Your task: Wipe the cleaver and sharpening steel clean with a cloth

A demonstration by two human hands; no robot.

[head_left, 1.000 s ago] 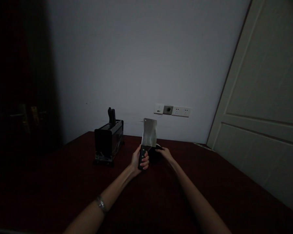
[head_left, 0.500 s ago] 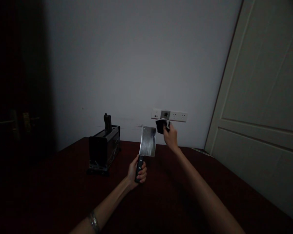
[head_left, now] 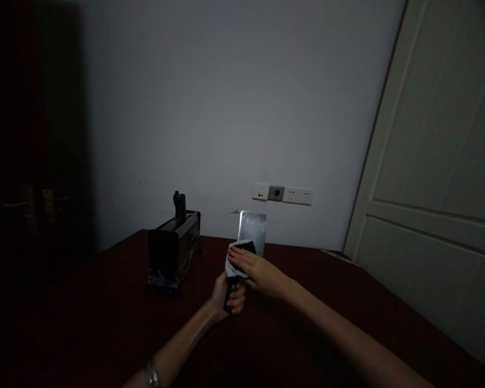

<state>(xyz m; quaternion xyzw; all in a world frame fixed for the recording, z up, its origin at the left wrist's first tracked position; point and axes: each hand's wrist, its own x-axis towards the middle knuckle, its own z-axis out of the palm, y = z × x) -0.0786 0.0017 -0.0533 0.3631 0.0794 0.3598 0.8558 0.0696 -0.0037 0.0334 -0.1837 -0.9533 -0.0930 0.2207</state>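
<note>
My left hand (head_left: 222, 298) is wrapped round the black handle of a cleaver (head_left: 252, 225), which I hold upright with its broad steel blade pointing up. Against the lower part of the blade, just above the handle, lies a black and white cloth (head_left: 242, 247). My right hand (head_left: 262, 272) presses this cloth onto the blade with its fingers laid over it. The cloth and fingers cover the blade's lower end; its upper part shows.
On the dark red table (head_left: 299, 323) to the left stands a black knife block (head_left: 173, 248) with knife handles sticking up. Behind are a wall with a socket strip (head_left: 297, 195) and, at right, a pale panelled door (head_left: 436, 178).
My right hand has brought the cloth down and left from beside the blade's top onto its lower part. My left hand keeps its hold on the cleaver.
</note>
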